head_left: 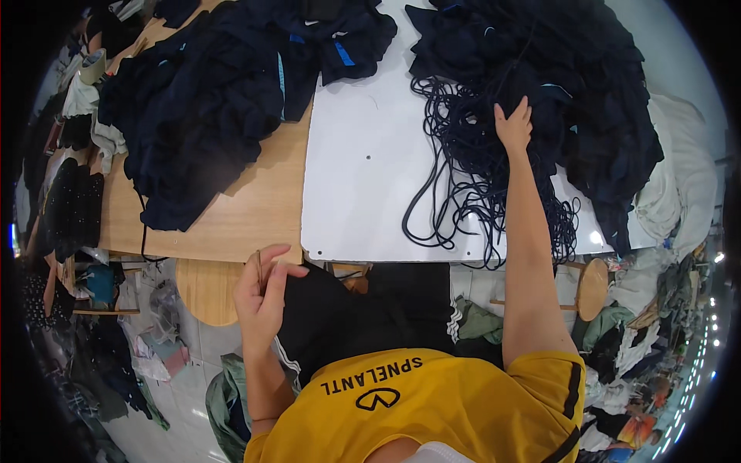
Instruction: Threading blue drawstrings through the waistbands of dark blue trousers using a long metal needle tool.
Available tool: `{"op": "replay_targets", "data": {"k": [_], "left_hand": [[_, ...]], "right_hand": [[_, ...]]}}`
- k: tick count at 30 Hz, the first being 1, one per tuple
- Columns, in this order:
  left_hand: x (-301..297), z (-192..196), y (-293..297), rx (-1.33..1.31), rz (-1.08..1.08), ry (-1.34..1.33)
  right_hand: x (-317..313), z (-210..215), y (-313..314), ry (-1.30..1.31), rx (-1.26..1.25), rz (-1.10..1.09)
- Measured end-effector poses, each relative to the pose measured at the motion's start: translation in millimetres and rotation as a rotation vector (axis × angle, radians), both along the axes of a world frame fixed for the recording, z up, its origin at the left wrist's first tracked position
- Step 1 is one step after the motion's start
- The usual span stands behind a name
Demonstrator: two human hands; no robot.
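Your right hand [513, 123] lies open-fingered on the tangled heap of dark navy cords [471, 166] at one o'clock on the white board [355, 185]. Your left hand [262, 297], at seven o'clock, pinches a thin brown stick [258, 268] over black fabric [340, 324].

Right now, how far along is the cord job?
Done: can't tell; one dark garment pile sits left, apart. In hand: left hand holds a thin stick-like tool; right hand reaches into the tangled cords. Left: plenty of cords, another garment heap.
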State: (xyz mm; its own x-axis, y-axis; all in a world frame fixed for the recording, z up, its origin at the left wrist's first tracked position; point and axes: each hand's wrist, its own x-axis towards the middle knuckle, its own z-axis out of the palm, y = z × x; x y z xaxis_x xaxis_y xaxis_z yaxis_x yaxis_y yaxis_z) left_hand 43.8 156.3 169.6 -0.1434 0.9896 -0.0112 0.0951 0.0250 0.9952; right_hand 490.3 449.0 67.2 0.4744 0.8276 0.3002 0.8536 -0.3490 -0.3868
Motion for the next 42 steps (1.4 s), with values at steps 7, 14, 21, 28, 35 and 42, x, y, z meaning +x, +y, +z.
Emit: {"op": "replay_targets", "data": {"k": [7, 14, 21, 28, 35, 42], "left_hand": [[-4, -34, -18, -0.144, 0.122, -0.106], [17, -31, 6, -0.138, -0.039, -0.011], [27, -27, 31, -0.232, -0.117, -0.276], [39, -38, 28, -0.246, -0.279, -0.786], [25, -65, 9, -0.361, -0.014, -0.699], [22, -63, 18, -0.331, 0.123, -0.631]], "right_hand": [[-82, 0, -34, 0.167, -0.342, 0.939], [-186, 12, -163, -0.031, -0.841, 1.323], [-199, 99, -168, -0.007, 0.182, 1.311], [-189, 95, -62, 0.586, 0.225, 1.000], [-93, -68, 56, 0.495, -0.110, 0.829], [-237, 26, -116, 0.139, -0.405, 1.226]]}}
